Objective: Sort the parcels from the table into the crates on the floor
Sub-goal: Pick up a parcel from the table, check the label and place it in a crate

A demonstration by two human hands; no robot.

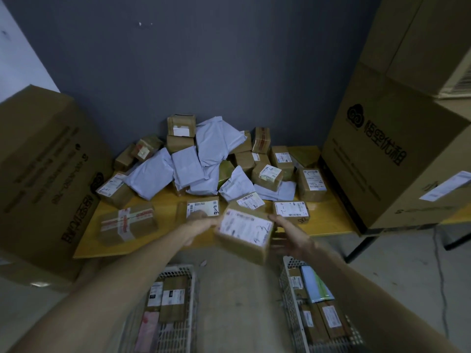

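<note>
Cardboard parcel (244,231) | between left hand (201,224), right hand (290,238) | grip both sides

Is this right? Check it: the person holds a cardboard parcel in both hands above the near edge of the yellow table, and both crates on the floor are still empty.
Not quite. The head view shows both hands on the cardboard parcel above the yellow table edge, but the left crate and right crate already hold parcels.
</note>
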